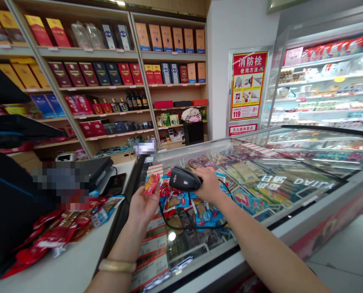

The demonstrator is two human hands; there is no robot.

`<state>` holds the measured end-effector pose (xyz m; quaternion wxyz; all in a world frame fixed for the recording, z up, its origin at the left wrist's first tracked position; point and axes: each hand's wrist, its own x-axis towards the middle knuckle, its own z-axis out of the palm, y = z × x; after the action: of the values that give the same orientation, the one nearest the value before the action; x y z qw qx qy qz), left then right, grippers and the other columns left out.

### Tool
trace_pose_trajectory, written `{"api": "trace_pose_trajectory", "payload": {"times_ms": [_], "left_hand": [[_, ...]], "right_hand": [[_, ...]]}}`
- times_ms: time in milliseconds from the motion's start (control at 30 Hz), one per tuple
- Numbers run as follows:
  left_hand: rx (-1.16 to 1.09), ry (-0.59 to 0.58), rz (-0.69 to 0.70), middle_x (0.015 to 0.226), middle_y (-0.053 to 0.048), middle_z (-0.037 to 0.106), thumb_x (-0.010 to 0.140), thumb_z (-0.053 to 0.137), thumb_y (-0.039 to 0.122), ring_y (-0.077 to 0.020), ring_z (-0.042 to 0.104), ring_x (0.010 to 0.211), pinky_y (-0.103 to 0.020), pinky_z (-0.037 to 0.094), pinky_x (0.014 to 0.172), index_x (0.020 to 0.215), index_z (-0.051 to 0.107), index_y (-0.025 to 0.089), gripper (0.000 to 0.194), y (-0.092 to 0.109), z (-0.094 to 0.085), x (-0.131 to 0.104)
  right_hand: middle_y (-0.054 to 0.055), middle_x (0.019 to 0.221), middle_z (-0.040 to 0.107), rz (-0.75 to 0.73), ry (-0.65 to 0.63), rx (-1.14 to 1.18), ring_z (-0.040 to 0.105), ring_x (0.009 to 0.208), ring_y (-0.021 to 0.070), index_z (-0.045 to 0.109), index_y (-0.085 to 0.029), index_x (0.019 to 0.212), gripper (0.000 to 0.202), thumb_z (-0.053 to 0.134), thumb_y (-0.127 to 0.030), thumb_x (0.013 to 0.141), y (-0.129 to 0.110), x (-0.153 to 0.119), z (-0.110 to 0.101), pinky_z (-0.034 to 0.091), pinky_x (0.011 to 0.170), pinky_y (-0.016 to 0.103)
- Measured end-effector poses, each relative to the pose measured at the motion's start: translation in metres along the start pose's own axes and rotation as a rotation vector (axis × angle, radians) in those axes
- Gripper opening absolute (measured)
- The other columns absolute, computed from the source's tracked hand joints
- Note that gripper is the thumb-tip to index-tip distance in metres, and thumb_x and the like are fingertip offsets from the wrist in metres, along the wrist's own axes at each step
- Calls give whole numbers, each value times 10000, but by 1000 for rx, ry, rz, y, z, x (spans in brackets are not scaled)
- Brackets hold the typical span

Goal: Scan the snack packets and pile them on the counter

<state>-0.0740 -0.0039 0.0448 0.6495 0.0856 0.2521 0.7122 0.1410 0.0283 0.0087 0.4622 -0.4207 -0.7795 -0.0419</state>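
Note:
My left hand (144, 203) pinches a small red and yellow snack packet (151, 184) over the left end of the freezer. In my right hand (211, 185) is a black barcode scanner (184, 179), its head pointing left toward the packet, a short gap away. The scanner's black cable (181, 228) loops down across the glass. Beneath both hands, several blue and red snack packets (203, 213) lie on the freezer's glass top. My right fingers are partly hidden behind the scanner's handle.
The glass-topped freezer (291, 215) stretches to the right. On the left, a white counter (80, 260) bears red snack packets (57, 230), a dark phone (116, 184) and a black machine (92, 173). Shelves (102, 89) of boxes and bottles stand behind; a lit display fridge (328, 75) is at right.

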Motion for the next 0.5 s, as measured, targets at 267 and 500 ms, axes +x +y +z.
{"api": "trace_pose_trajectory", "payload": {"times_ms": [267,500], "left_hand": [[15,-47,24,957,-142,733,988,422,150,-151,726,822,-198,615,710,1299,549,58,349,-2,-1,0],[61,-7,-33,980,-155,740,956,370,59,-169,739,767,-198,617,640,1341,554,86,427,-4,-4,2]], "right_hand": [[39,799,693,88,51,8,631,834,213,700,-205,849,208,681,-323,679,8,4,-3,328,736,300],[38,855,714,100,52,10,646,880,217,704,-215,849,196,700,-302,673,7,2,0,330,782,311]]}}
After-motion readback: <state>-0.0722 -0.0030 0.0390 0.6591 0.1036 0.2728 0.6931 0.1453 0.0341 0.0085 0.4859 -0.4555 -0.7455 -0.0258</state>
